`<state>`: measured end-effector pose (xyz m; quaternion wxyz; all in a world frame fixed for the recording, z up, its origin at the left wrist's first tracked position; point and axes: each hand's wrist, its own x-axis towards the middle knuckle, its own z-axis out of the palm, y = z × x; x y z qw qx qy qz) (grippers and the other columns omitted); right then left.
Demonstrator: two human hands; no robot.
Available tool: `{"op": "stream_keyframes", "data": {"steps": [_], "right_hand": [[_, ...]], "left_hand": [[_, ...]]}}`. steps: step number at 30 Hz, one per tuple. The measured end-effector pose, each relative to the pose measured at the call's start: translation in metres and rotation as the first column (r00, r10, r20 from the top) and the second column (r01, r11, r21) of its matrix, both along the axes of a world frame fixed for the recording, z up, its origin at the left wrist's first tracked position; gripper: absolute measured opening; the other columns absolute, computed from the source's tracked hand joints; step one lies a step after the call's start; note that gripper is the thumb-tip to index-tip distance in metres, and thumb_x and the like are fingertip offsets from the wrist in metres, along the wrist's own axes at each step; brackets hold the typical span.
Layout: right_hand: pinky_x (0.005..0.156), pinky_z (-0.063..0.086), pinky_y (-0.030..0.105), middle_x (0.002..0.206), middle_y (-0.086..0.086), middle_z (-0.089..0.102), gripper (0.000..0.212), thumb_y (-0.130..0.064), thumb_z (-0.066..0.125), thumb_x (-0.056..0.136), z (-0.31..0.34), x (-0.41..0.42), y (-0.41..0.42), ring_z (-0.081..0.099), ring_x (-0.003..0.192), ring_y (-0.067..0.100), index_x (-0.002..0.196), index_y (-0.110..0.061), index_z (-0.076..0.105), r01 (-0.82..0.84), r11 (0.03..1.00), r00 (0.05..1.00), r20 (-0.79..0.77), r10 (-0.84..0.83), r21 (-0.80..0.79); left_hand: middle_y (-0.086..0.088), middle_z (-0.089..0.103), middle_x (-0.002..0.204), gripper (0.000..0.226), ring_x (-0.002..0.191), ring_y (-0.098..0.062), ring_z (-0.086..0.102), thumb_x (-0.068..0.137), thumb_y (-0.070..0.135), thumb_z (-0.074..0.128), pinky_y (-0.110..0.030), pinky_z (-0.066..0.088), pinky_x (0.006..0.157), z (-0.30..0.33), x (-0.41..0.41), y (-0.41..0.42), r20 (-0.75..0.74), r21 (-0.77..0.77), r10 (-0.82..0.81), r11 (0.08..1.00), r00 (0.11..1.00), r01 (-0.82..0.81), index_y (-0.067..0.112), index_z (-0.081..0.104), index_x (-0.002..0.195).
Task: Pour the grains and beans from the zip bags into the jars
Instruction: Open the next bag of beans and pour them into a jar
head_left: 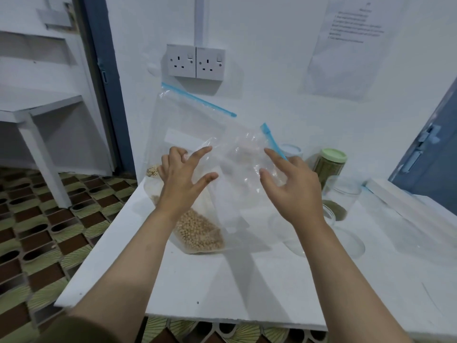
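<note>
A large clear zip bag (188, 125) with a blue zip stands on the white table (197, 280), with beige beans (200, 231) heaped in its bottom. In front of it a crumpled, empty-looking clear zip bag (242, 154) stands up between my hands. My left hand (183, 179) touches its left side with index finger and thumb stretched out. My right hand (294, 184) touches its right side with spread fingers, by its blue zip (272, 139). To the right stand a green-lidded jar (331, 164) of green grains and an open clear jar (342, 194) with green grains at its bottom.
A small bag of pale grains (153, 170) shows behind my left hand. A pale-lidded jar (293, 150) stands at the back and a clear jar (286, 231) by my right wrist. A double socket (195, 61), a white shelf (37, 107) and a blue door (432, 149) surround the table.
</note>
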<state>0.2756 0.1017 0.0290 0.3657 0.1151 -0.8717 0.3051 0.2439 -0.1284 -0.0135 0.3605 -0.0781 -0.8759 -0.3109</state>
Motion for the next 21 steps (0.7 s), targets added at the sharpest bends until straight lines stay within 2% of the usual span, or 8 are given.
{"op": "stream_keyframes", "data": {"steps": [3,7,10,13,17,19,21], "right_hand": [[0.083,0.045,0.038,0.092,-0.002,0.059,0.039,-0.03,0.067,0.091,0.009,-0.004,0.001,0.051,0.079,0.015,0.131,-0.028,0.065,0.007,0.996,1.0,0.024,-0.009,0.086],[0.078,0.037,0.025,0.107,0.0,0.06,0.047,-0.017,0.063,0.093,0.016,-0.01,0.004,0.056,0.098,0.019,0.139,-0.024,0.058,-0.013,0.997,0.992,0.128,0.004,0.072],[0.085,0.034,0.022,0.106,0.001,0.057,0.048,-0.015,0.056,0.094,0.016,-0.009,0.001,0.054,0.107,0.02,0.142,-0.022,0.054,-0.043,0.999,0.981,0.192,0.041,0.009],[0.097,0.04,0.034,0.101,0.0,0.057,0.047,-0.018,0.057,0.094,0.017,-0.007,-0.003,0.054,0.105,0.02,0.14,-0.027,0.055,-0.088,0.996,0.972,0.221,0.086,0.001],[0.09,0.045,0.046,0.099,-0.002,0.049,0.045,-0.015,0.057,0.096,0.011,-0.005,-0.01,0.054,0.091,0.021,0.141,-0.02,0.055,-0.068,0.998,0.996,0.05,0.068,-0.011],[0.087,0.045,0.046,0.101,-0.005,0.043,0.046,-0.016,0.057,0.095,0.005,-0.002,-0.012,0.054,0.091,0.022,0.141,-0.013,0.054,-0.071,0.997,0.996,-0.061,0.071,-0.004],[0.084,0.046,0.047,0.103,-0.006,0.043,0.048,-0.02,0.057,0.093,-0.002,0.002,-0.012,0.058,0.094,0.027,0.14,-0.009,0.055,-0.079,0.997,0.986,-0.146,0.078,-0.002]], "left_hand": [[0.006,0.027,0.108,0.061,0.103,-0.01,0.024,0.081,0.071,0.045,-0.029,0.018,0.094,0.0,0.0,0.002,0.01,0.011,-0.015,1.0,1.0,0.015,0.048,0.047,0.138],[0.006,0.028,0.108,0.06,0.104,-0.011,0.026,0.083,0.071,0.045,-0.031,0.019,0.095,-0.002,-0.002,0.004,0.001,0.008,-0.016,1.0,1.0,0.016,0.047,0.048,0.138],[0.006,0.029,0.109,0.057,0.106,-0.013,0.028,0.085,0.071,0.048,-0.03,0.019,0.097,-0.006,-0.004,0.004,-0.01,0.004,-0.009,1.0,1.0,0.009,0.046,0.049,0.137],[0.006,0.029,0.11,0.054,0.108,-0.012,0.026,0.087,0.069,0.047,-0.03,0.018,0.102,-0.013,-0.004,0.006,-0.036,0.037,-0.003,0.999,0.999,0.004,0.045,0.051,0.135],[-0.004,0.034,0.128,0.054,0.123,-0.017,0.026,0.091,0.06,0.052,-0.036,0.017,0.11,-0.025,0.002,0.009,-0.046,0.118,0.056,0.992,0.997,-0.05,0.043,0.045,0.142],[-0.007,0.027,0.145,0.06,0.136,-0.02,0.019,0.092,0.053,0.057,-0.044,0.016,0.116,-0.037,0.004,0.006,-0.047,0.149,0.108,0.984,0.993,-0.1,0.042,0.037,0.147],[-0.006,0.012,0.157,0.069,0.145,-0.022,0.007,0.088,0.048,0.066,-0.054,0.016,0.118,-0.053,0.007,0.003,0.021,0.267,0.169,0.949,0.985,-0.169,0.042,0.033,0.149]]}}
